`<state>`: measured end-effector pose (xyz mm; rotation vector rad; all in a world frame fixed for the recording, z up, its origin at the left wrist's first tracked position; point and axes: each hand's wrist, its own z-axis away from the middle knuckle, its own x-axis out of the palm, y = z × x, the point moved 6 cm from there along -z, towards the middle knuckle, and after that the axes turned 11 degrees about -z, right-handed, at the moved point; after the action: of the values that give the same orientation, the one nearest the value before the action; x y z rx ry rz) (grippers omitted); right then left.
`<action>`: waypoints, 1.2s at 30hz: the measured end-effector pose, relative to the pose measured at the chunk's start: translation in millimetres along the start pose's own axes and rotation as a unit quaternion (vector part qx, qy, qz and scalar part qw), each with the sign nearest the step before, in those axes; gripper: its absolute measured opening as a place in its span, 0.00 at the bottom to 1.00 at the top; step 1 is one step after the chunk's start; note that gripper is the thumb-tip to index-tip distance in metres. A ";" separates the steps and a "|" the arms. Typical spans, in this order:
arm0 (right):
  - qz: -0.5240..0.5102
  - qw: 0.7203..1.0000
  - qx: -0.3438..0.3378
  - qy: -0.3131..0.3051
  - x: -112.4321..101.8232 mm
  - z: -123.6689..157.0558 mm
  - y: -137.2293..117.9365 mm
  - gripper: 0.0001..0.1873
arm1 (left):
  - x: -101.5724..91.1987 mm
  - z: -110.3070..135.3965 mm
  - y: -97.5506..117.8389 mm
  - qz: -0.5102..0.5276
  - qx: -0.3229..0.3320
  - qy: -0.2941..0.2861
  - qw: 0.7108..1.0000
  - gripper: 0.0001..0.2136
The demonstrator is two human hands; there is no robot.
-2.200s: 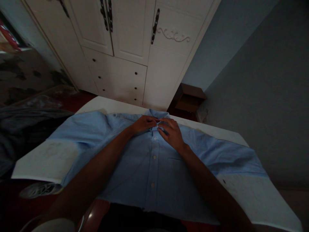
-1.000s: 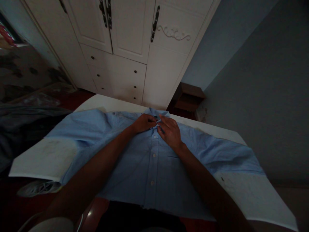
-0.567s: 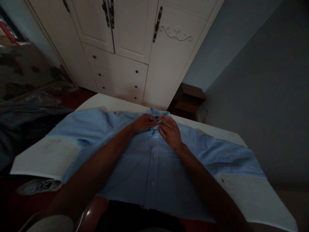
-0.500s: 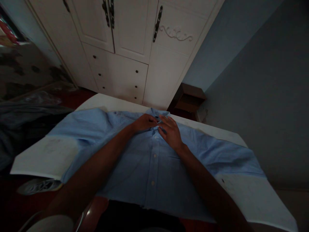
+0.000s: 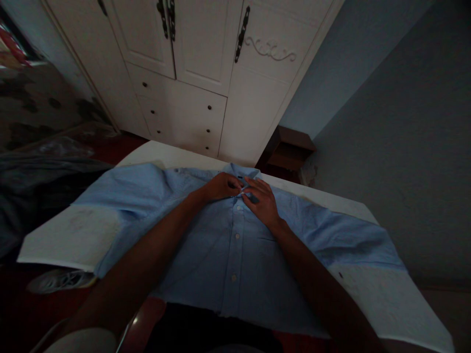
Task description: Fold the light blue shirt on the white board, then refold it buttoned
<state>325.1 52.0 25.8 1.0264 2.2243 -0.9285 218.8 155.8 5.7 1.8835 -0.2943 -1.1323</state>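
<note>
A light blue button-up shirt [image 5: 198, 250] lies face up and spread out, its collar at the far side and its sleeves out to both sides. Just below the collar, my left hand [image 5: 223, 187] pinches the edge of the front placket. My right hand [image 5: 262, 200] closes on the same spot from the other side, thumb and forefinger on the cloth. The fingertips nearly meet and hide whatever button is between them. Lower on the placket, several pale buttons [image 5: 237, 236] sit in a row, fastened.
Under the shirt is a white table [image 5: 397, 299]. A white wardrobe [image 5: 191, 117] stands behind it, with a brown nightstand [image 5: 292, 147] to its right. Dark clothing [image 5: 22, 196] is heaped at the left. A shoe [image 5: 61, 281] rests on the red floor by the table's near left.
My right fingers have drawn in closer to the left fingertips at the placket, curling slightly more. The shirt stays in the same place.
</note>
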 end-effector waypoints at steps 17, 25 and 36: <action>0.035 0.997 0.064 0.001 -1.0 -1.5 13.7 0.16 | -1.5 0.9 -1.0 -0.031 0.009 0.021 0.999 0.10; 0.041 0.994 0.098 -0.015 0.5 -1.0 19.2 0.16 | -6.5 5.0 12.2 -0.135 0.052 0.062 0.988 0.15; 0.019 0.995 0.089 -0.049 -4.0 -5.9 19.7 0.16 | -2.2 9.3 15.5 -0.389 0.055 0.056 0.918 0.15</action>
<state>342.1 64.1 25.0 1.0746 2.0631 -1.1511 213.7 143.0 17.5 2.2254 0.5213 -1.5223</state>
